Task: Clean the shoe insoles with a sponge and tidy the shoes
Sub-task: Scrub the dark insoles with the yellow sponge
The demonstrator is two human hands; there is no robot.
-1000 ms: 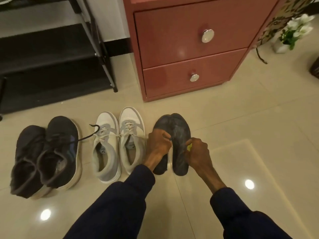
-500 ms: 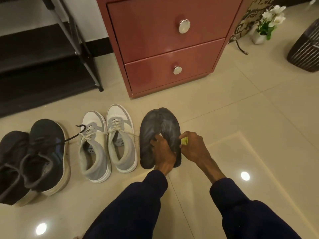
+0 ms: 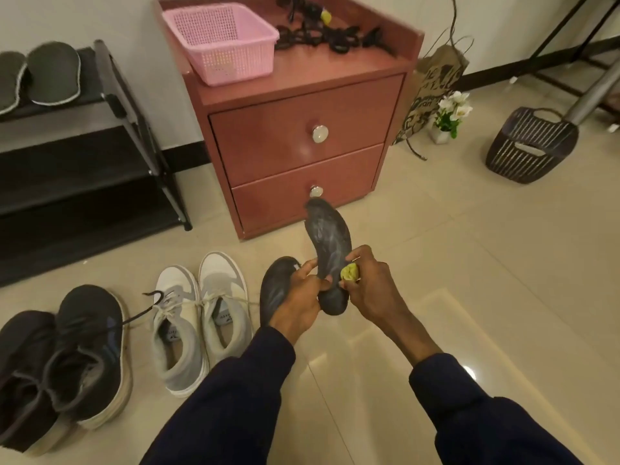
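no legible text, shoe labels blurred

Both sleeved arms are reaching forward, hands close together. The left hand is gripping an insole, and the right hand is pinching a sponge.

Warm overhead light is glaring off the glossy floor. Shoe rack is sitting in deep shadow. Wide lens is bowing the edges, and everything is looking slightly soft.

Bare floor lay open rightward; the white sneakers crowded the left, the red nightstand blocked ahead.
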